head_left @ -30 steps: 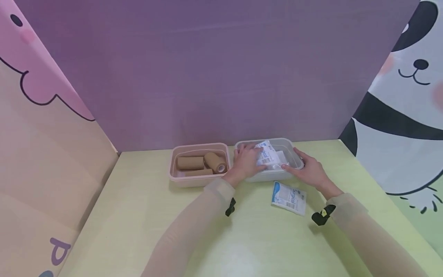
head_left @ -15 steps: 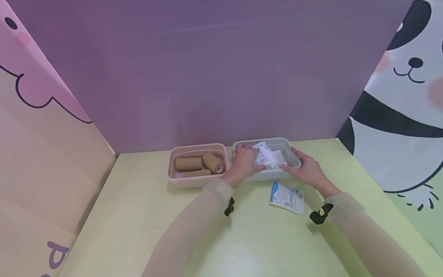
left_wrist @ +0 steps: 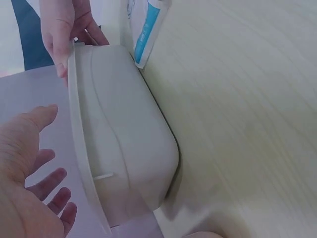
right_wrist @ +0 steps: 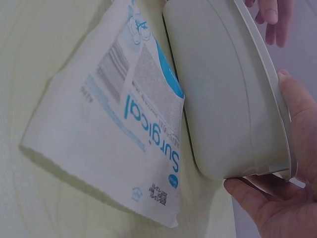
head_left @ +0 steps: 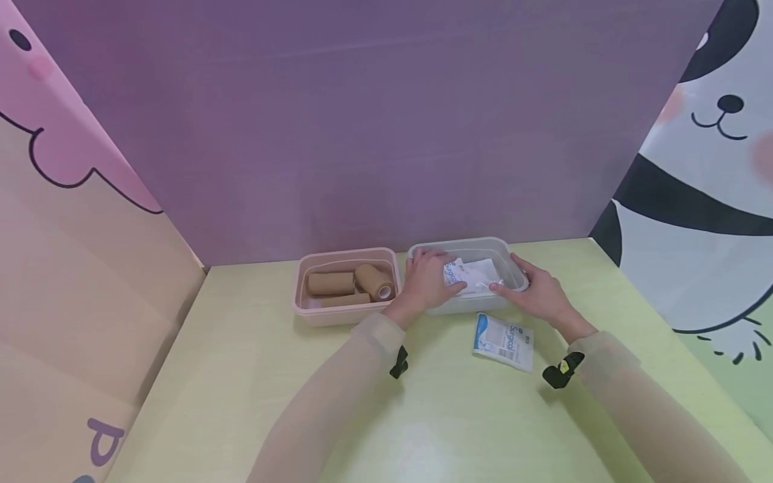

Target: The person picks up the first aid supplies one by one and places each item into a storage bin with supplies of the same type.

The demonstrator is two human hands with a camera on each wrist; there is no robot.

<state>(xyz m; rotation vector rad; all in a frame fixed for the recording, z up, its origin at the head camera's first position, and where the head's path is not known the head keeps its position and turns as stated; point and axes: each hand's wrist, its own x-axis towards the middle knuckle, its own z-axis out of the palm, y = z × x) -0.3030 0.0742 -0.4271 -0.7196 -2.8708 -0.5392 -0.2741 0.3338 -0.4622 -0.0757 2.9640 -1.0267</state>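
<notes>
A light grey plastic box stands at the back of the table, with white paper packets lying inside it. My left hand is over the box's left end, and in the left wrist view its fingers are spread loosely with nothing between them. My right hand grips the right end of the box, thumb on the rim and fingers against the end wall. In front of the box, on the table, lies a white and blue packet printed "Surgical".
Left of the grey box stands a pink box holding brown bandage rolls. Behind both boxes rises a purple panel. Printed side panels border the pale yellow table, with a panda on the right one.
The packet that was propped up beside my left hand now lies lower in the grey box, away from that hand. My right hand stays on the box's end.
</notes>
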